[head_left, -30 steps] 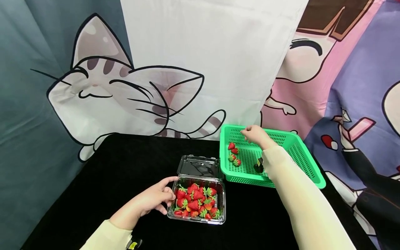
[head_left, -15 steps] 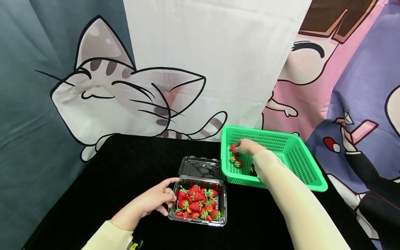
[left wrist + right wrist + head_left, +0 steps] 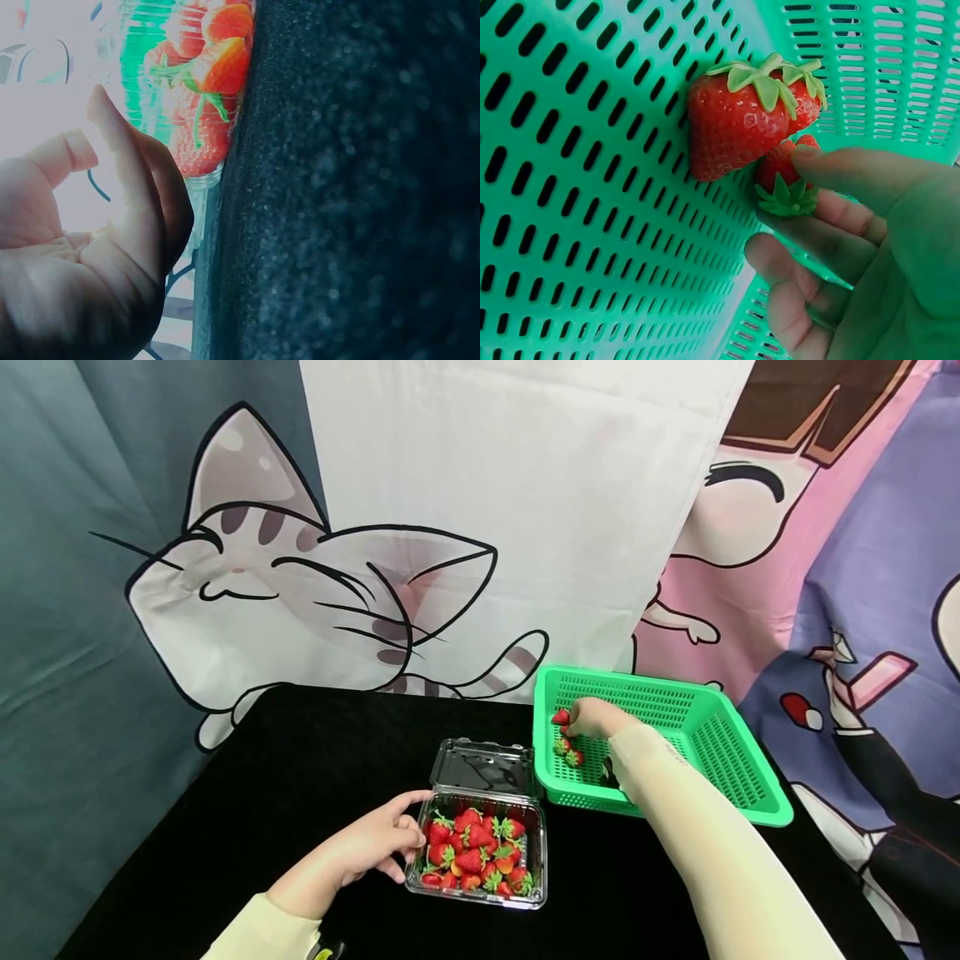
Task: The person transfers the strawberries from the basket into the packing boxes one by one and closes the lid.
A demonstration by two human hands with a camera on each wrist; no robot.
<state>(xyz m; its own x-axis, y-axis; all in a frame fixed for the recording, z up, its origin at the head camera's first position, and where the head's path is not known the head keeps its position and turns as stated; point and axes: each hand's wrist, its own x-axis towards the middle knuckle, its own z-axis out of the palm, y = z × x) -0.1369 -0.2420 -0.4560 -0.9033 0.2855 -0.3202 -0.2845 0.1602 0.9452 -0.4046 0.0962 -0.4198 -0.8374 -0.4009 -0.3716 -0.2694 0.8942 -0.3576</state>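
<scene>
My left hand (image 3: 375,839) rests against the left side of the clear plastic box (image 3: 546,868), whose lid (image 3: 483,767) lies folded back. Several red strawberries (image 3: 472,860) fill the box. In the left wrist view, my left fingers (image 3: 124,172) look loosely bent beside the box wall. Inside the green basket (image 3: 742,735), my right hand (image 3: 596,718) reaches down at the left end. The right wrist view shows its thumb and a finger pinching a small strawberry (image 3: 784,180) by its sides, leaves downward. A larger strawberry (image 3: 735,120) lies beside it, partly covering another.
Two more strawberries (image 3: 567,752) lie in the basket, near its left wall. The basket stands to the right of the box on a black cloth (image 3: 337,752). Behind the table hangs a printed curtain (image 3: 480,485) with a cat drawing.
My right hand has come down and left from above the basket to a strawberry and stays there with its fingers on it. My left hand keeps its place at the box.
</scene>
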